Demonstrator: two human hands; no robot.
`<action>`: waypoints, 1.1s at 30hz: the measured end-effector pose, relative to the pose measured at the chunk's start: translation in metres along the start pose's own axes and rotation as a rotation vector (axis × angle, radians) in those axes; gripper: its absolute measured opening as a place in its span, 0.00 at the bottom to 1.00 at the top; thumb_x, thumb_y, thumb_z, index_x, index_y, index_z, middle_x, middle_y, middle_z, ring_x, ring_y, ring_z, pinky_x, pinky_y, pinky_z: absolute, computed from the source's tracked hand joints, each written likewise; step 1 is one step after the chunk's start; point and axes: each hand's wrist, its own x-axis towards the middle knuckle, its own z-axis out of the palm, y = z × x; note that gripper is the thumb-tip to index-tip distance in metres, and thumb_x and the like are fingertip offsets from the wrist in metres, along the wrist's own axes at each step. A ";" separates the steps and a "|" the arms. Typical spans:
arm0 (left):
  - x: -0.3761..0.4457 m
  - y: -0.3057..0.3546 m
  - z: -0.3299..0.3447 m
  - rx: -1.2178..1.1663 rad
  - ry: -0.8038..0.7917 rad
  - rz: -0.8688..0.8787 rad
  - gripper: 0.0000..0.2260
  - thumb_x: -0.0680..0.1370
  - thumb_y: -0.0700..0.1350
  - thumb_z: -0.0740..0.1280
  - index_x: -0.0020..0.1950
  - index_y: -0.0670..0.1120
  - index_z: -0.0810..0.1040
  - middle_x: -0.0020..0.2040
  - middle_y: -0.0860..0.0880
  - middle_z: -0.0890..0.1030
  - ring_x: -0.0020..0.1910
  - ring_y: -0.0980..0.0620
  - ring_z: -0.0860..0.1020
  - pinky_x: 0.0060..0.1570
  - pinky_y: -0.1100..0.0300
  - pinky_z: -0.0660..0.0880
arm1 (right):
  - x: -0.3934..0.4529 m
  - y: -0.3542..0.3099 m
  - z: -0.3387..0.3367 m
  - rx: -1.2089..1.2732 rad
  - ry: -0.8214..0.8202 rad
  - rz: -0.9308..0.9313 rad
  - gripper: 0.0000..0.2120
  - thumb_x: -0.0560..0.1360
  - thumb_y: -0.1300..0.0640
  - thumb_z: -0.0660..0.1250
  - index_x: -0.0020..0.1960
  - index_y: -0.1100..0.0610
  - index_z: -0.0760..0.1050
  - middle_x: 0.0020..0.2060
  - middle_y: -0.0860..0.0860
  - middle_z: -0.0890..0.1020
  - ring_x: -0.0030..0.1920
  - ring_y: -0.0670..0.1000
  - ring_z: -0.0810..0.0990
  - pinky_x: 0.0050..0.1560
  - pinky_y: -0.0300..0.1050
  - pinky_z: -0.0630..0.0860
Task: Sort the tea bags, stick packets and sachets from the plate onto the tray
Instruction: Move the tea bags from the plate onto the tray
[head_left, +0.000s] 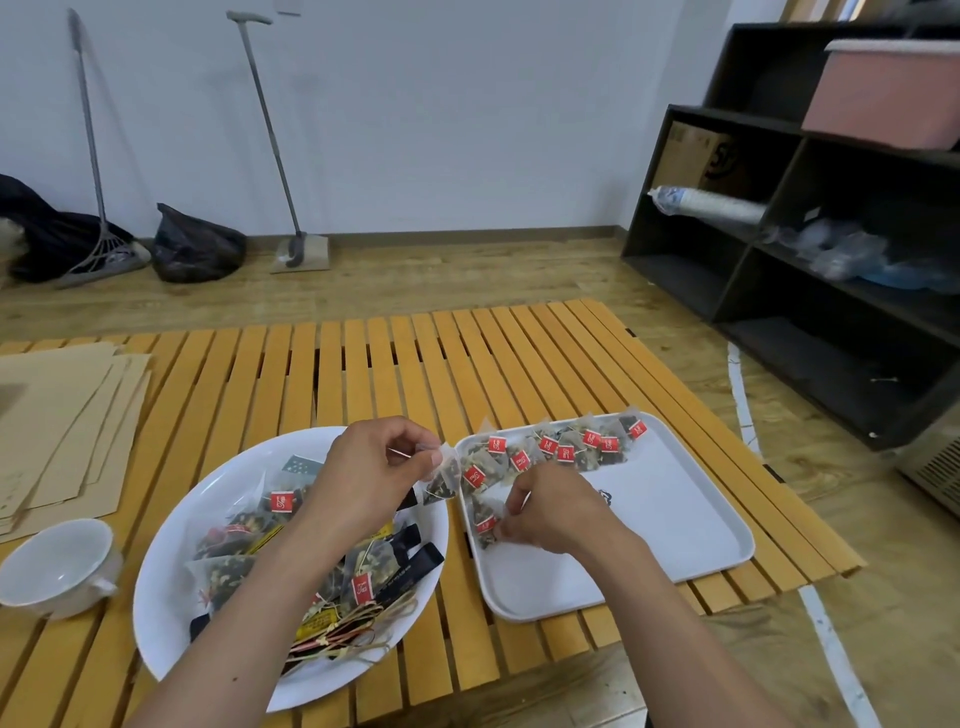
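A round white plate (171, 525) holds a heap of pyramid tea bags with red tags, dark stick packets (415, 564) and yellow sachets. Right of it lies a white rectangular tray (691, 519) with a row of several red-tagged tea bags (566, 447) along its far edge. My left hand (374, 467) pinches a tea bag (444, 480) that hangs over the gap between plate and tray. My right hand (550, 509) pinches another tea bag (485, 522) at the tray's left side, low over the tray.
Everything sits on a yellow slatted table (415, 364). A white cup (57, 566) stands at the left, with brown paper sheets (57, 415) behind it. A dark shelf unit (810, 249) stands at the right; brooms and black bags lean at the far wall.
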 end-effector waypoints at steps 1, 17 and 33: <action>0.000 0.000 0.001 -0.009 -0.005 -0.009 0.03 0.77 0.44 0.74 0.46 0.53 0.83 0.39 0.53 0.86 0.37 0.60 0.84 0.46 0.56 0.81 | 0.000 -0.002 0.002 0.004 0.003 -0.013 0.09 0.70 0.52 0.77 0.46 0.58 0.85 0.43 0.54 0.87 0.40 0.51 0.83 0.46 0.49 0.82; -0.002 0.013 0.003 -0.404 -0.119 -0.148 0.14 0.77 0.31 0.71 0.57 0.48 0.82 0.48 0.44 0.86 0.43 0.50 0.86 0.41 0.63 0.82 | -0.030 -0.016 -0.034 0.771 -0.121 -0.189 0.14 0.72 0.57 0.78 0.57 0.52 0.82 0.49 0.51 0.88 0.53 0.53 0.86 0.45 0.43 0.78; -0.007 0.018 0.012 -0.240 -0.060 0.121 0.07 0.71 0.31 0.77 0.40 0.42 0.84 0.42 0.47 0.87 0.38 0.59 0.83 0.37 0.69 0.76 | -0.027 -0.009 -0.043 1.114 -0.321 -0.040 0.18 0.78 0.51 0.72 0.62 0.62 0.80 0.53 0.59 0.87 0.54 0.58 0.87 0.50 0.50 0.82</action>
